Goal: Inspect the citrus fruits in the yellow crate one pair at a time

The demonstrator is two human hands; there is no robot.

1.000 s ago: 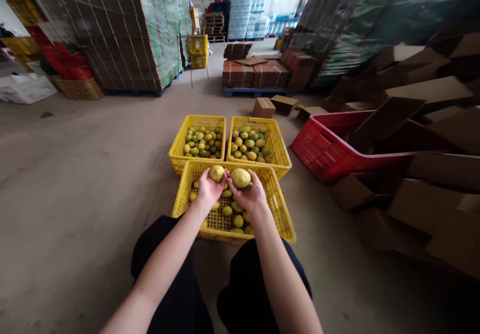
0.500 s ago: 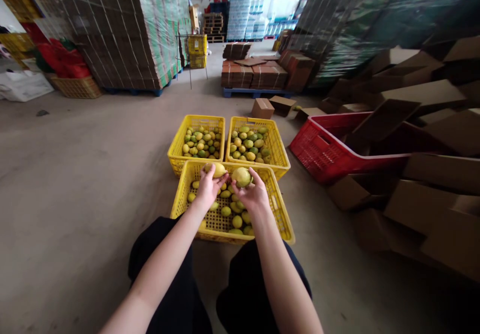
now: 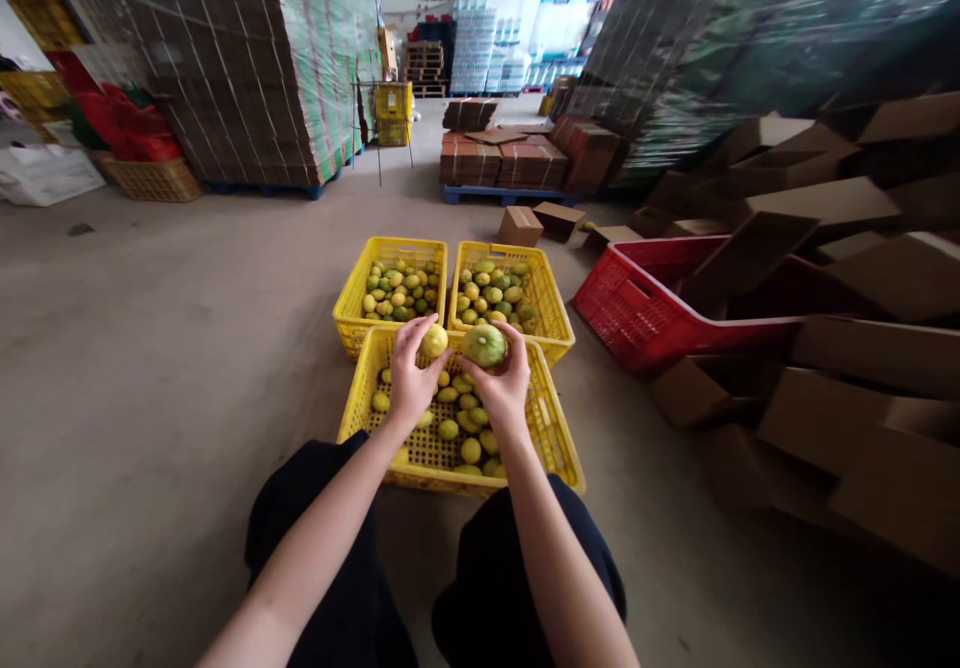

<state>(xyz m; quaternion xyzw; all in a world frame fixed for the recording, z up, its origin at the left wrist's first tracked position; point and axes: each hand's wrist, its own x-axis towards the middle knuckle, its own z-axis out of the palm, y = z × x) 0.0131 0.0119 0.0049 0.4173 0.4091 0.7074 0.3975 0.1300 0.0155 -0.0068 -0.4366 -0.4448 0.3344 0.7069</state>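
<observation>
My left hand (image 3: 412,373) holds a yellow lemon (image 3: 433,341) between thumb and fingers. In my right hand (image 3: 506,378) is a larger, greener lemon (image 3: 484,346), gripped the same way. Both fruits are side by side, a small gap apart, above the far part of the near yellow crate (image 3: 351,403). Several yellow-green lemons lie in that crate, mostly toward its right side, and its perforated bottom shows at the left. Behind it stand a left yellow crate (image 3: 346,308) and a right yellow crate (image 3: 555,320), each holding many green and yellow lemons.
A red crate (image 3: 637,323) with cardboard in it stands to the right, beside a heap of open boxes (image 3: 825,408). Farther back are a small carton (image 3: 520,227), flattened cardboard on a blue pallet (image 3: 510,194) and tall wrapped stacks. My knees flank the near crate's front edge.
Both lemons have been turned in my fingers; the right one now shows its greener stem end. My hands remain above the near crate. The view has tilted up slightly.
</observation>
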